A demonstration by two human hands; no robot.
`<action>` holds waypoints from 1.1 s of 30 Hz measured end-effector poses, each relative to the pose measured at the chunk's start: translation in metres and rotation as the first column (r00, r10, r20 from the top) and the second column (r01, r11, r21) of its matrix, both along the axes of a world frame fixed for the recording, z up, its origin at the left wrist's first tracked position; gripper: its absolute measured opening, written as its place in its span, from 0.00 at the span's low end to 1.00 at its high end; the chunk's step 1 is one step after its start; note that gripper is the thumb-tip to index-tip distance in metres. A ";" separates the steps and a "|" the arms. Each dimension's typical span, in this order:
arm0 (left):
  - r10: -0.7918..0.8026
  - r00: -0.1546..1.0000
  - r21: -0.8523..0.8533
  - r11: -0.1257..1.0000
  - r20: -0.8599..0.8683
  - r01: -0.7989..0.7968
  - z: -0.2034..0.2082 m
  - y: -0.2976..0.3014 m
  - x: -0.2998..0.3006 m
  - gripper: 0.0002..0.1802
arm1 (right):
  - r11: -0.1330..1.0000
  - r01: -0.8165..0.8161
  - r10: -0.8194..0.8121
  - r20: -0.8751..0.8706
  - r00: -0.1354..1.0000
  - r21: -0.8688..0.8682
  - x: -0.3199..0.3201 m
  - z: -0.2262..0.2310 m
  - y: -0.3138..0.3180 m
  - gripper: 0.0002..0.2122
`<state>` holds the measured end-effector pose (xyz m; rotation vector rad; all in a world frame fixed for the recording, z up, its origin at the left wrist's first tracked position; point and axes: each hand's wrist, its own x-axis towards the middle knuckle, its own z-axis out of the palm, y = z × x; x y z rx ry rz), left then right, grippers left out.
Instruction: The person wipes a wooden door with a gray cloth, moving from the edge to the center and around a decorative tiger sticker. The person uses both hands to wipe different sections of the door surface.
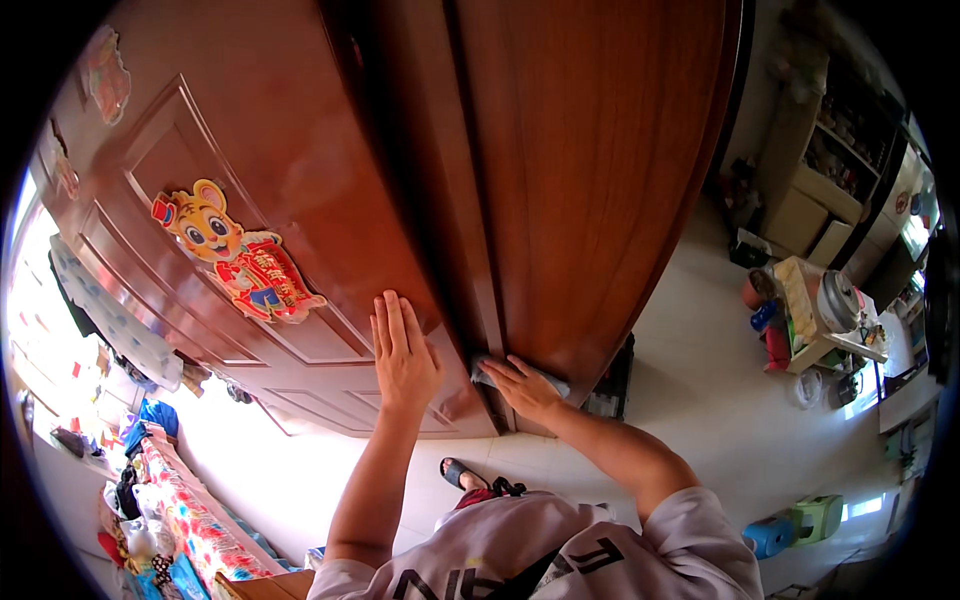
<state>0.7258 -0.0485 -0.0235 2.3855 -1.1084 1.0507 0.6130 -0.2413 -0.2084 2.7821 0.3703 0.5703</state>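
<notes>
My left hand (405, 362) lies flat on the reddish-brown door (320, 170), its fingers stretched upward. Just left of it, a colourful cartoon tiger sticker (232, 250) is stuck to the door. My right hand (527, 392) presses a grey cloth (557, 383) against the lower part of the brown wooden panel (590, 190), close to its left edge. The cloth shows on both sides of the fingers; the rest is hidden under the hand. Between door and panel runs a dark upright gap with a narrow wooden strip (478, 190).
A bed with a floral cover (185, 480) stands at the lower left. On the right, a small table (800, 320) carries a round metal pot (840, 300), with a cabinet (810, 200) farther back. Blue and green plastic stools (815, 520) are at lower right.
</notes>
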 end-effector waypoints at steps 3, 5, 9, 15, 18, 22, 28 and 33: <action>0.006 1.000 -0.010 1.000 -0.012 -0.006 -0.002 0.005 0.000 0.40 | 0.992 0.020 -0.021 -0.008 1.000 -0.121 0.003 0.070 0.008 0.25; -0.007 1.000 -0.004 1.000 -0.017 0.007 0.000 0.005 0.000 0.40 | 0.991 0.010 -0.002 0.057 0.998 -0.135 0.009 0.095 0.002 0.24; -0.028 1.000 -0.005 1.000 -0.010 0.028 0.001 0.008 0.004 0.39 | 0.993 0.007 0.018 0.218 0.976 -0.115 0.010 0.185 0.000 0.21; -0.015 0.998 -0.001 1.000 -0.064 0.015 0.006 0.010 -0.003 0.39 | 0.993 -0.022 0.086 0.581 0.809 -0.117 0.030 0.333 -0.013 0.16; 0.022 0.995 0.072 0.997 -0.097 -0.015 0.013 0.014 -0.010 0.45 | 0.997 -0.029 0.076 0.712 0.699 -0.077 0.039 0.406 -0.015 0.16; 0.016 0.994 0.087 0.996 -0.112 -0.006 0.020 0.014 -0.016 0.46 | 0.997 0.050 0.028 0.847 0.530 -0.064 0.040 0.490 -0.023 0.18; 0.035 0.991 0.081 0.996 -0.131 -0.024 0.028 0.013 -0.027 0.44 | 0.941 0.338 -0.136 0.930 0.340 0.014 0.040 0.566 -0.024 0.23; -0.065 0.989 -0.035 0.998 -0.136 0.060 0.037 0.000 -0.053 0.42 | 1.000 0.007 -0.028 0.915 0.403 0.028 0.060 0.528 -0.007 0.27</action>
